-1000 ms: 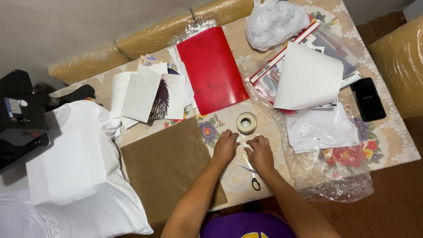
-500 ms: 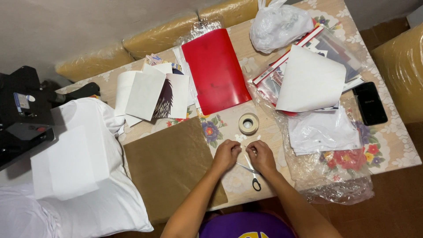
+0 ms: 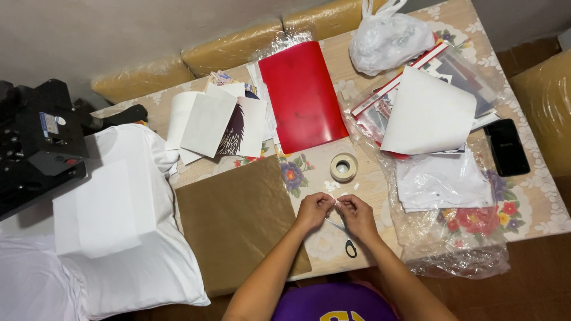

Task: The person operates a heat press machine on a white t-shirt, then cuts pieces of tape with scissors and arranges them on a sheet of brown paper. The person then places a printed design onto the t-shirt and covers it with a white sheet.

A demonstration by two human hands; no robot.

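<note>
Both hands meet over the desk point(image 3: 535, 196), fingertips pinched together on a tiny pale scrap point(image 3: 336, 203), too small to tell what it is. Left hand point(image 3: 314, 211) and right hand point(image 3: 357, 215) are touching at the fingertips, held just above the flowered desk cover. Scissors point(image 3: 347, 241) lie on the desk right under the right hand, black handle loop showing below it. Tape roll point(image 3: 344, 167) sits on the desk just beyond the hands, apart from them. Brown paper sheet point(image 3: 238, 220) lies flat left of the left hand, its edge beside the left forearm. Red folder point(image 3: 302, 95) further back. White paper sheet point(image 3: 427, 113) on plastic bags to the right, black phone point(image 3: 506, 147) near the right edge. White cloth point(image 3: 119, 238) at left, black press machine point(image 3: 35, 142) at far left.
</note>
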